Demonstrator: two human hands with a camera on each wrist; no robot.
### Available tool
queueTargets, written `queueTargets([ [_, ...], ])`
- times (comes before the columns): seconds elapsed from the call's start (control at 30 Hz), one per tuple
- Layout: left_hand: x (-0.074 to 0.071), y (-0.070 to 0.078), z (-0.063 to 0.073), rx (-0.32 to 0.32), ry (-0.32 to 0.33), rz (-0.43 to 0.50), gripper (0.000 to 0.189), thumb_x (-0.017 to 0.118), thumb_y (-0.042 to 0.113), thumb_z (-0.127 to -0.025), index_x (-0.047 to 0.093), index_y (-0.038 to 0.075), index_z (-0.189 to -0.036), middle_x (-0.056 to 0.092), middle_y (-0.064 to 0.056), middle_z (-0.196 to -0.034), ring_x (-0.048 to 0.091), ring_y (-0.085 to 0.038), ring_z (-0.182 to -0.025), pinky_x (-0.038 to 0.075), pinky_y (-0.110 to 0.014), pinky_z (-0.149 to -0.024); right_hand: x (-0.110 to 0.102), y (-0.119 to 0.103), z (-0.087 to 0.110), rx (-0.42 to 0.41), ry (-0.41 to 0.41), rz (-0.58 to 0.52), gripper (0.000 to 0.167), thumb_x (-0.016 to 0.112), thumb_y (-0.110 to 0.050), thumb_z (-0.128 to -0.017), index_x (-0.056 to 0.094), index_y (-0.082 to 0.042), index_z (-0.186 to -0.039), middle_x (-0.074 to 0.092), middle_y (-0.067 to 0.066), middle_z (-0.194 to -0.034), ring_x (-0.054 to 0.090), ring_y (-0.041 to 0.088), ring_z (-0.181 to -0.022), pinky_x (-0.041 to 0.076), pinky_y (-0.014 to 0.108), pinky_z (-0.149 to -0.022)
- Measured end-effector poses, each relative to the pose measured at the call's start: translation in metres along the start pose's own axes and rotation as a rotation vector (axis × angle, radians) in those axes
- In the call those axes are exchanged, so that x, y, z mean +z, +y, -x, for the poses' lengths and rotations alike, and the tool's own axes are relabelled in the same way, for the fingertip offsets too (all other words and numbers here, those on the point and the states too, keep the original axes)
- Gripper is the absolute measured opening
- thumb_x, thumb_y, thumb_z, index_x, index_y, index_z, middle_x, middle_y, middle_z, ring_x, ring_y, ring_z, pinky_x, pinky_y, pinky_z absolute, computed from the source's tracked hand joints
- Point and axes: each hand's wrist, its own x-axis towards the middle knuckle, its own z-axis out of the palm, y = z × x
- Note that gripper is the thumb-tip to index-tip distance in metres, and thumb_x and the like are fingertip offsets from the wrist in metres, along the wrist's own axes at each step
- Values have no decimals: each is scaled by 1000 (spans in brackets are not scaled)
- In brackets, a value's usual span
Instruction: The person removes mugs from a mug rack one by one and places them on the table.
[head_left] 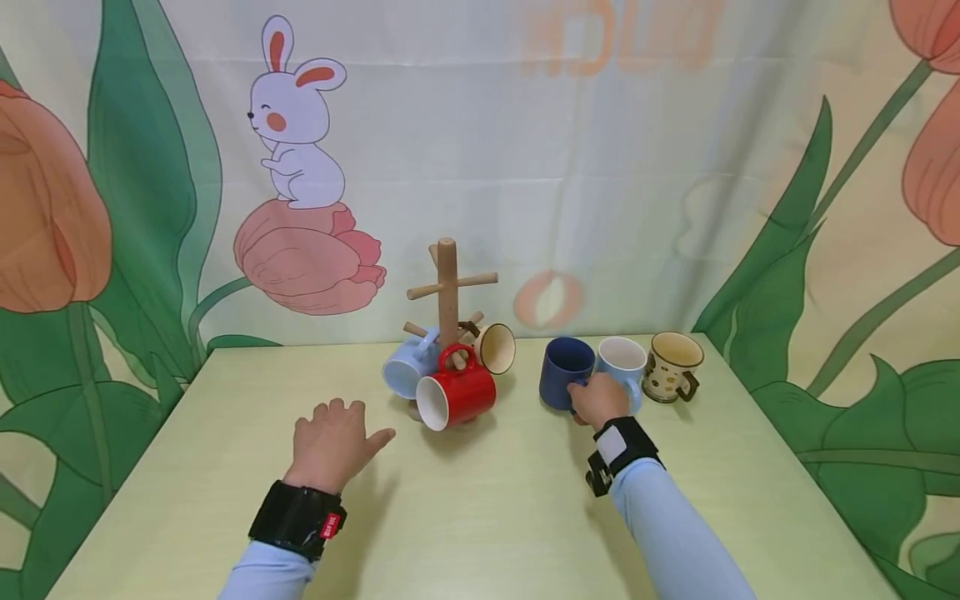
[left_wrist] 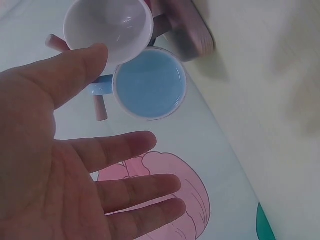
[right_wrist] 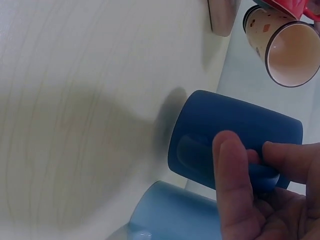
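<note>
My right hand (head_left: 602, 402) pinches the handle of a dark blue mug (head_left: 555, 379), which is upright at the right of the table. In the right wrist view, thumb and fingers close on that handle, and a shadow lies beside the mug's base (right_wrist: 200, 115). My left hand (head_left: 330, 446) is held over the table with fingers spread and nothing in it. Nearest to it is a wooden mug tree (head_left: 447, 292). On the tree hang a red mug (head_left: 472, 393), a light blue mug (head_left: 408, 371) and a cream mug (head_left: 497, 348), mouths tipped sideways.
Right of the dark blue mug stand a light blue mug (head_left: 621, 357) with a white inside and a cream patterned mug (head_left: 662, 379) with a brown handle. Upper pegs (head_left: 478, 279) of the tree are bare. A printed cloth (head_left: 622, 192) hangs behind the table (head_left: 480, 525).
</note>
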Motion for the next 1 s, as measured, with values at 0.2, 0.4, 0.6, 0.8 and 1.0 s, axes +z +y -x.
queueTargets([
  [0.2, 4, 1, -1, -6, -26, -7, 62, 68, 53, -88, 66, -4, -113, 62, -25, -97, 60, -43, -91, 50, -58, -76, 6, 8, -7, 23, 12, -12, 31, 59, -23, -97, 69, 5, -89, 67, 8, -61, 67, 19, -53, 54, 37, -71],
  [0.4, 6, 1, -1, -3, -20, -5, 62, 68, 53, -88, 66, -3, -114, 62, -25, -98, 60, -43, -91, 50, -57, -75, 17, 12, -11, 31, 73, -8, 32, 58, -24, -98, 69, 6, -94, 64, 7, -61, 63, 18, -54, 47, 32, -62],
  [0.6, 6, 2, 1, 5, -10, 1, 59, 69, 52, -88, 67, -3, -109, 62, -23, -93, 60, -42, -87, 51, -56, -72, 20, 10, -15, 45, 81, -18, 33, 58, -24, -99, 68, 7, -99, 65, 9, -65, 63, 17, -52, 45, 30, -55],
  [0.8, 9, 3, 0, 15, -3, 6, 59, 69, 52, -88, 67, -3, -108, 62, -23, -91, 60, -41, -86, 51, -55, -71, 22, 10, -17, 52, 80, -14, 32, 58, -25, -98, 68, 5, -94, 64, 8, -61, 61, 15, -49, 44, 28, -53],
  [1.0, 11, 4, -2, 28, 13, -1, 58, 69, 53, -87, 68, -2, -105, 62, -22, -90, 61, -40, -85, 51, -54, -68, 22, 9, -16, 67, 86, -18, 33, 59, -27, -98, 68, 4, -90, 63, 7, -60, 61, 15, -49, 44, 29, -53],
])
